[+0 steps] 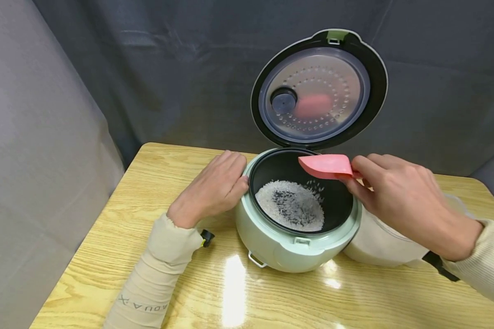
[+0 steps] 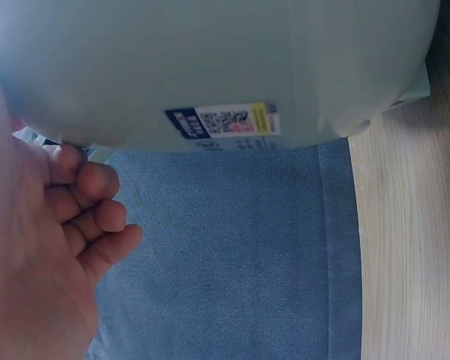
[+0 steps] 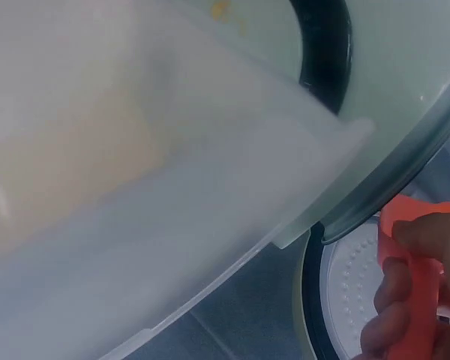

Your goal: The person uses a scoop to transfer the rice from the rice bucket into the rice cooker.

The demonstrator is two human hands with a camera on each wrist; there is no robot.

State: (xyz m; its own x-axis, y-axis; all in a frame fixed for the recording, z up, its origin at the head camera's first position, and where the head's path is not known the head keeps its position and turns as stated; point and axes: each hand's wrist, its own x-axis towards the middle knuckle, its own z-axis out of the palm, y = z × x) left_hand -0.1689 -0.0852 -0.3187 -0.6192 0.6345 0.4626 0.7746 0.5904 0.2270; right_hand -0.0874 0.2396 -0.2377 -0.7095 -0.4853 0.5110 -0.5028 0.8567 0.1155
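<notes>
Pink over black in the head view: scoop (image 1: 327, 165) pinched between thumb and fingers of the right hand (image 1: 403, 196), poised above the pot (image 1: 336, 210) of the cooker (image 1: 271, 249), with rice (image 1: 298, 217) below. Lid (image 1: 337, 77) raised behind, bin (image 1: 389, 242) just beside. Left hand (image 1: 214, 187) against the cooker's left edge, fingertips hidden.

From the left wrist: fingers loosely bent, close together; label (image 2: 225, 121) on the cooker, seen only here; blue cloth (image 2: 225, 255) beyond.

From the right wrist: fingers wrapped round the scoop's handle (image 3: 416, 322), clearer than from the head; cloudy bin across much of the view.
</notes>
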